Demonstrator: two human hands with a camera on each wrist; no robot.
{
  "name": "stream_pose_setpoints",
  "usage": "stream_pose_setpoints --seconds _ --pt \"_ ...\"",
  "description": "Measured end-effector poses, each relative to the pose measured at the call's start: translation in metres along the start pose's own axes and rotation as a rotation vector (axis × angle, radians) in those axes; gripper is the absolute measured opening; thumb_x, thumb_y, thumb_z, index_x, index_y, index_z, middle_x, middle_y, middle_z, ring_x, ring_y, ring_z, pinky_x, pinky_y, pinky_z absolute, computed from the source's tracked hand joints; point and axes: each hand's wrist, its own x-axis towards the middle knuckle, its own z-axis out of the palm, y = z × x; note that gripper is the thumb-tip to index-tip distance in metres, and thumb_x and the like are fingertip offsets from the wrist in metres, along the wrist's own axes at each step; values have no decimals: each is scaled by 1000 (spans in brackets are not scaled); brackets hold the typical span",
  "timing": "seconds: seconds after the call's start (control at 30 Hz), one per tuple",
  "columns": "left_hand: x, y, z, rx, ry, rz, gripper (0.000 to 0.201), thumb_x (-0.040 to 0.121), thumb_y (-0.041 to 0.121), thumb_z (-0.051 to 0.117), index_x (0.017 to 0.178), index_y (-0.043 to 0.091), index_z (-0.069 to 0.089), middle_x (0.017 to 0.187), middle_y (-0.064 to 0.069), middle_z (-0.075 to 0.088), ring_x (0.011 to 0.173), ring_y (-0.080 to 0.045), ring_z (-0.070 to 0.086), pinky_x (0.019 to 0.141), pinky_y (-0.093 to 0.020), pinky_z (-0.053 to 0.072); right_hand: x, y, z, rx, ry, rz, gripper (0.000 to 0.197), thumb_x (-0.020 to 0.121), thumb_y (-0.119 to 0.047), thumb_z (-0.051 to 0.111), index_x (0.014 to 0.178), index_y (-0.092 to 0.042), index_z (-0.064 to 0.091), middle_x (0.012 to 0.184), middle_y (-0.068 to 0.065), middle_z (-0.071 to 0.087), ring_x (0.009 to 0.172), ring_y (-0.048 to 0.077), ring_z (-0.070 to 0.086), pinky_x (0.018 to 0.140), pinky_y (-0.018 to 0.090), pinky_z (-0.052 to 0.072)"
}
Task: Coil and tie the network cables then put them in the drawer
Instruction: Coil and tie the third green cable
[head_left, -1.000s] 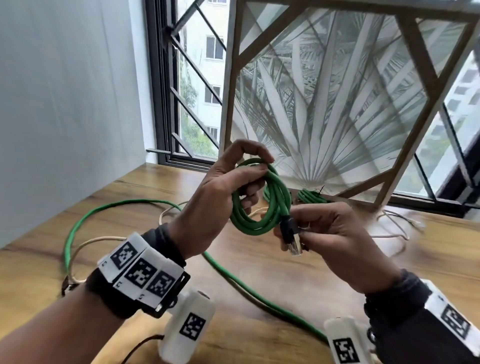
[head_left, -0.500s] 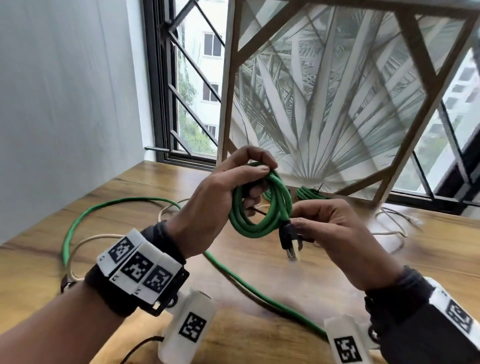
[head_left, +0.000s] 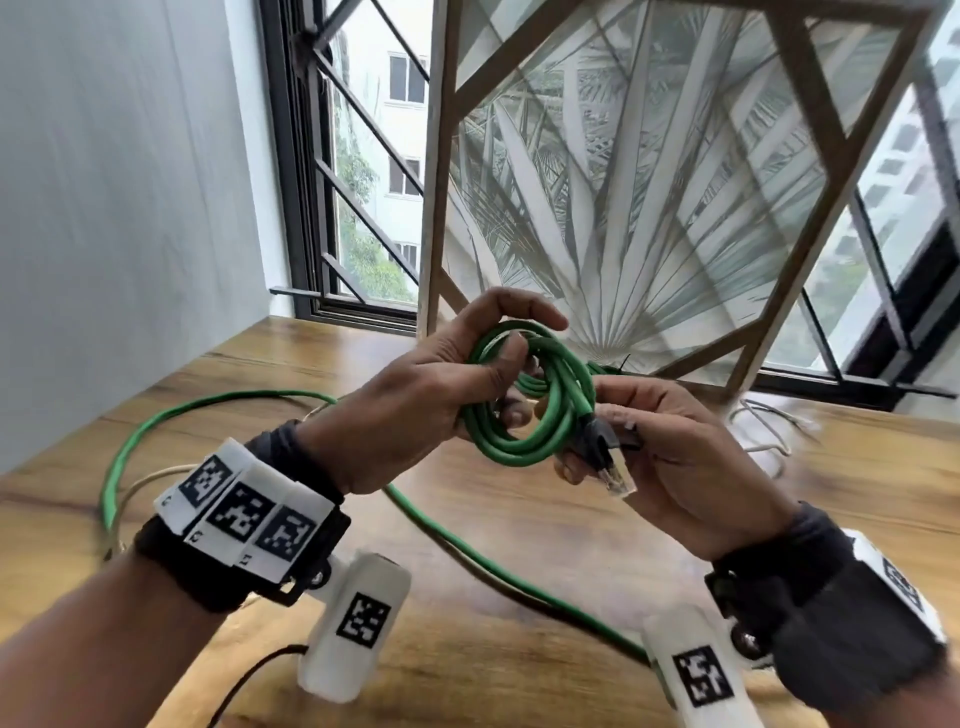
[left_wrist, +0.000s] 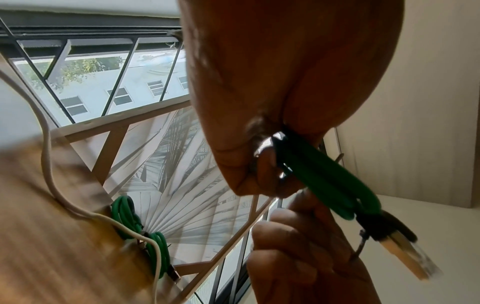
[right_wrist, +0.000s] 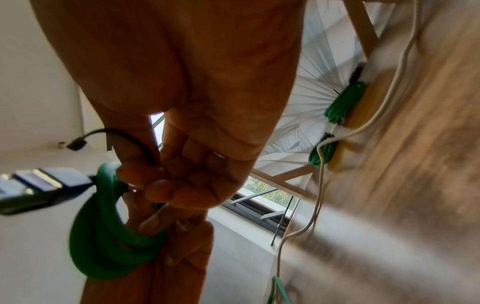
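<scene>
**Green cable held in a coil above the counter**

The green cable (head_left: 524, 410) was wound into a small round coil and was held up in the air, above the wooden counter (head_left: 519, 530). The coil was gripped by the left hand (head_left: 415, 410), with the thumb and fingers curled around its loops. The cable's plug (head_left: 615, 473), black with a clear tip, was seen at the right side of the coil. The part of the cable just behind the plug was pinched by the right hand (head_left: 675, 457). A thin black tie (right_wrist: 122, 139) was also held in that hand's fingers.

The rest of the green cable was left trailing down onto the counter, where a long loop was laid out to the left. A white cable (head_left: 140, 478) was lying beside it. Two more green coils (left_wrist: 140, 232) were seen further back on the counter, at the foot of a leaf-patterned panel (head_left: 623, 208). A barred window (head_left: 363, 156) was behind it.
</scene>
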Motion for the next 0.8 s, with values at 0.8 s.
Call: stream_pose_setpoints --seconds 0.8 --pt "0 3 7 202 125 137 8 92 10 69 98 8 73 84 -2 70 61 -15 53 54 -18 44 0 -1 13 107 72 125 24 92 -10 62 115 -2 59 86 19 62 63 24 61 63 35 54"
